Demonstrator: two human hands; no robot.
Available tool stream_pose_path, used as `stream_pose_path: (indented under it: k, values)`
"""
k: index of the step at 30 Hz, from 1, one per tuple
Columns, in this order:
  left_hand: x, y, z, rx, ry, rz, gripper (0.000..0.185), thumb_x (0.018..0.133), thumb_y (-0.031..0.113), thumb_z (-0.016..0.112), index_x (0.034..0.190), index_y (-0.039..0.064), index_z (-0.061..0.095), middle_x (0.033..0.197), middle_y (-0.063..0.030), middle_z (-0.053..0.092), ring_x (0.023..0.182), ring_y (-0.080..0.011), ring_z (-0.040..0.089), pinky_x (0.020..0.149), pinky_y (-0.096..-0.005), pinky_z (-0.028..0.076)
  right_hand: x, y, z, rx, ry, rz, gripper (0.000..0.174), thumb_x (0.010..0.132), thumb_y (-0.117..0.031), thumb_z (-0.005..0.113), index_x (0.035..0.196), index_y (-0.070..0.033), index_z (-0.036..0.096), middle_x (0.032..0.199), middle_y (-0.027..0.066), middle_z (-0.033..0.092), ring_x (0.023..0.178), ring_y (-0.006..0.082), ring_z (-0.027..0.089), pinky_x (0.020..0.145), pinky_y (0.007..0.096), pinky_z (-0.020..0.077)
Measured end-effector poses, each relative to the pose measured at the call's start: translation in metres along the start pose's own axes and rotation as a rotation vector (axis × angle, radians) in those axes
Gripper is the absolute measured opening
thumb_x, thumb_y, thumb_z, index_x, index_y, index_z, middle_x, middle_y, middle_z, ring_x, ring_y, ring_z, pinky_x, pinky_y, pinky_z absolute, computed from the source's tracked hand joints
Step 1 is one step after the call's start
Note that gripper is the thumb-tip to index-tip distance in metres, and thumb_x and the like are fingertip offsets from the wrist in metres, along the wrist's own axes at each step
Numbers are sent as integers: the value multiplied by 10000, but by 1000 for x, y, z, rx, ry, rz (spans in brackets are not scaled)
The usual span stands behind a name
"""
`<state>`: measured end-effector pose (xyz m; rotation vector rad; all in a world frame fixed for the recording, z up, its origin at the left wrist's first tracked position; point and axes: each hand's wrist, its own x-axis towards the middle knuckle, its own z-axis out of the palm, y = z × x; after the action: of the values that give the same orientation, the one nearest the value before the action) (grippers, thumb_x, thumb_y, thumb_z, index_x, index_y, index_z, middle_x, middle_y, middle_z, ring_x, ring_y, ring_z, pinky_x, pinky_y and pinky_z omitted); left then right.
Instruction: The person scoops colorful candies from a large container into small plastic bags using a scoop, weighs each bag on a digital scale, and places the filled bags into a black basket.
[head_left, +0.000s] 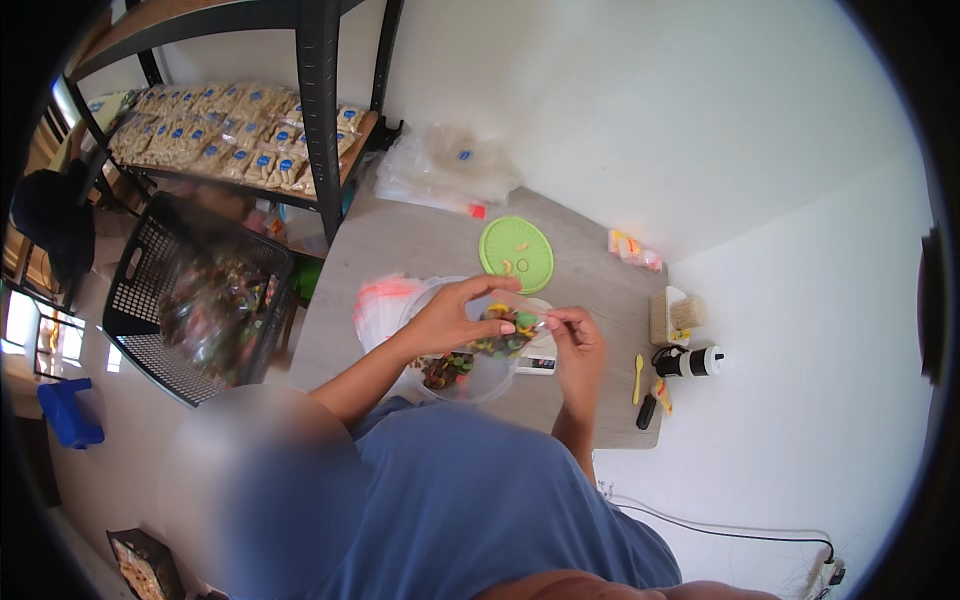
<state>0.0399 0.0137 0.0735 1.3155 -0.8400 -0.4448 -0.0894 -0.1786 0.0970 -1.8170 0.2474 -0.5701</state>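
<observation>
A small clear plastic bag (501, 336) filled with colorful round candies is held up between my hands. My left hand (459, 311) grips it from the left, thumb across its near side. At the bag's right end, the fingertips of my right hand (576, 345) pinch the edge. Below is a translucent round tub (491, 386) with a heap of loose candies (446, 371) inside. A white digital scale (536, 363) is partly hidden behind the bag and my right hand. Flat empty bags with red seal strips (382, 304) lie left of the tub.
Beyond my hands, a green lid (516, 251) rests on the grey table (420, 232). A black crate (127, 315) of filled bags stands at left, below a shelf of packed bags (240, 135). A yellow spoon (638, 379) and black-and-white device (690, 362) lie right. A person (52, 217) is far left.
</observation>
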Motion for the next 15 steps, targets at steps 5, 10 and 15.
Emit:
stream_pose_path:
  k: [5,10,15]
  values:
    - [-10,-10,5,-225,32,-225,191,926,139,738,1075,20,747,958,-21,731,870,-58,635,772,-236,512,-6,2,14,-12,-32,96,76,965,-70,682,1010,-19,649,928,-2,639,843,74,569,779,223,450]
    - [-16,-20,5,-209,110,-204,156,947,141,724,1026,7,732,891,-1,710,796,-39,607,710,-222,491,-5,9,14,9,-116,118,98,972,-106,685,990,-22,638,906,-16,621,838,60,545,770,220,438]
    - [-18,-26,4,-239,141,-292,148,951,162,727,1002,27,698,907,2,700,832,-43,626,735,-224,501,-3,21,13,-30,-155,131,87,989,-102,654,980,-18,630,896,-13,614,856,61,542,783,221,436]
